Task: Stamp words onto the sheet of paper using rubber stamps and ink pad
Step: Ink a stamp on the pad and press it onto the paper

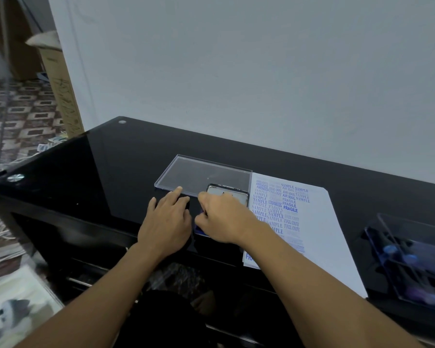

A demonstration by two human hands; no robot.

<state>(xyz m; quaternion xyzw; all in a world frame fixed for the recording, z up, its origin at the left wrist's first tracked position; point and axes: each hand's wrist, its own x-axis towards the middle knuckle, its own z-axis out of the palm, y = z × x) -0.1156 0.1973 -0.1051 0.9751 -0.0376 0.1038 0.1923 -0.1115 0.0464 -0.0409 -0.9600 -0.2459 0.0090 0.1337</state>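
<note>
On a black glass desk [111, 172] set against a grey wall [261, 71], both bare forearms reaching in from below. Left hand [166, 217] palm down on the glass, fingers [178, 190] straight and close together, index tip at the near edge of a clear flat lid [204, 174]; something dark beneath the fingers, too hidden to name. Right hand [224, 217] just beside it, nearly touching, knuckles up and fingers curled down over the ink pad [237, 194]; impossible to tell what, if anything, is pinched underneath. Of the pad, only the pale raised lid behind the knuckles and a blue corner below the hand showing. Paper [312, 222] immediately right of the pad, lying flat at a slant, near corner over the desk's front edge, partly under the right forearm; left part crowded with blue and faded words, among them SAMPLE, AMENDED, AIR MAIL, FRAGILE, FAX OUT. Well to the right, apart from the paper, a clear box [387, 222] with blurred blue-topped stamps [409, 258] inside. Far left, beyond the desk, a tall carton [58, 84] on patterned floor.
</note>
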